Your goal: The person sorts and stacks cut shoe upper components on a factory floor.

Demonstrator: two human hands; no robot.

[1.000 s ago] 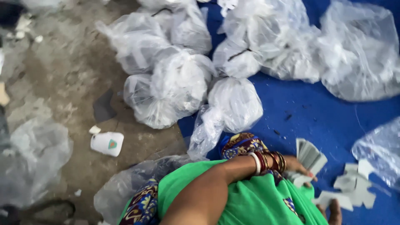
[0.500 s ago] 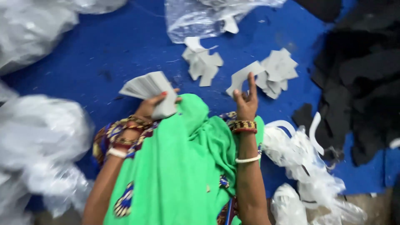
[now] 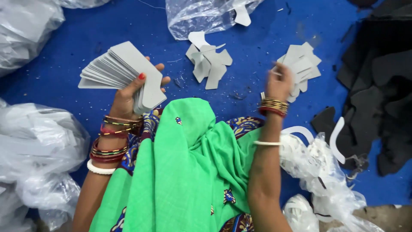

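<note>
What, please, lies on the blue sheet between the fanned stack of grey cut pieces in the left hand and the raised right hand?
In the head view, a small loose pile of grey cut pieces lies there on the blue sheet, between the fanned stack and the right hand.

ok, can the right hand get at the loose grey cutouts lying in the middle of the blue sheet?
Probably yes: the right hand is empty, and only bare blue sheet separates it from the grey cutouts.

Illumination is bright, even and diffuse, from overhead; shadows are faint and soft-edged. The clear plastic bags (image 3: 30,141) at the left edge of the blue mat (image 3: 64,68) show mild glare. The right hand (image 3: 279,83) is motion-blurred. The grey card stack (image 3: 116,71) is sharp. The black pieces (image 3: 382,86) lack shadow detail.
</note>
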